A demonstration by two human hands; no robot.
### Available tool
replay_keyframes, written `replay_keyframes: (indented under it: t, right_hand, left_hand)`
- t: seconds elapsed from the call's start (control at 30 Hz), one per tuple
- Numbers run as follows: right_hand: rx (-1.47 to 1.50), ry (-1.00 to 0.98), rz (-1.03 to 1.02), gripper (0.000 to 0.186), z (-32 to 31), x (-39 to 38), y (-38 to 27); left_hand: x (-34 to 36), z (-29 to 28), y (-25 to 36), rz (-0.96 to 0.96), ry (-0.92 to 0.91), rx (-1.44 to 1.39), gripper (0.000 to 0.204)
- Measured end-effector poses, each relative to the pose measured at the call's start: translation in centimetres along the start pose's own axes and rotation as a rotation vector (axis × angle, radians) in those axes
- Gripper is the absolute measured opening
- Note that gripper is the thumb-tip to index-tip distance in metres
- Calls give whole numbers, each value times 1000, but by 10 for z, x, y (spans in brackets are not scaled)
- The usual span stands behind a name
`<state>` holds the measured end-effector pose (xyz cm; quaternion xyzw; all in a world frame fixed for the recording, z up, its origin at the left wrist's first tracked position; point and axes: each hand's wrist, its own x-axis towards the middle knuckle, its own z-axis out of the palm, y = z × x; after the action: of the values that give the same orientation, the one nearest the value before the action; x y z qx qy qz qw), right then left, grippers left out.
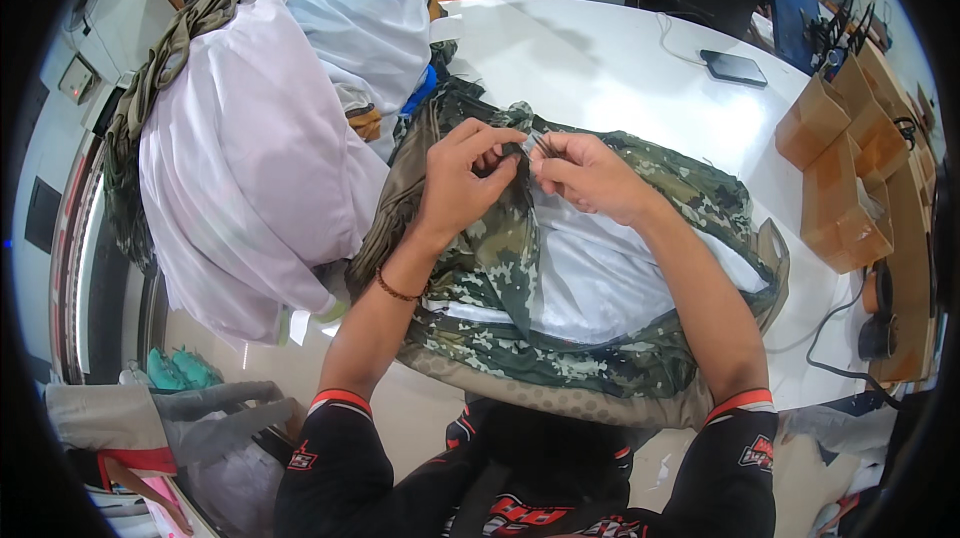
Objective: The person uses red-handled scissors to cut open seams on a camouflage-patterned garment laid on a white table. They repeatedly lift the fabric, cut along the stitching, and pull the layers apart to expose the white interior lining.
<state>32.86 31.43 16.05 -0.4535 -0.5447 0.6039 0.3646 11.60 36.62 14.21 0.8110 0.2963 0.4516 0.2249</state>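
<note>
A camouflage garment [560,363] in green, brown and black lies spread on the table in front of me, its white lining [600,278] turned up in the middle. My left hand [470,178] is closed in a pinch on a dark edge of this garment and lifts it a little. Close to its fingertips, my right hand [590,176] is closed around a slim metal tool [541,145] with pointed tips, which looks like thread snips. Most of the tool is hidden by the fingers.
A big pile of white garments [250,158] rises at the left, with brown-green cloth [185,43] draped over it. On the white table [600,58] a phone [734,68] lies at the far right with a cable. Cardboard boxes [845,208] and tape rolls [877,336] stand along the right edge.
</note>
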Motion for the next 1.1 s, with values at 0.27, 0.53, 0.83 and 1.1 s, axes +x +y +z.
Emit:
replay_keyframes:
  t: [0.27,0.53,0.83,1.1]
  right_hand:
    - [-26,-27,-188,8,10,5,9]
    - [-56,-4,-201,23,10,2,7]
    - [225,-187,143,60,-7,-4,0]
    - [224,-143,161,53,1,-6,-2]
  left_hand:
    - [-3,2,4,155,79,61,30]
    - [-3,4,1,166,112,0,24]
    - [-4,2,-2,14,78,-225,13]
    - [-2,0,-2,157,84,-188,17]
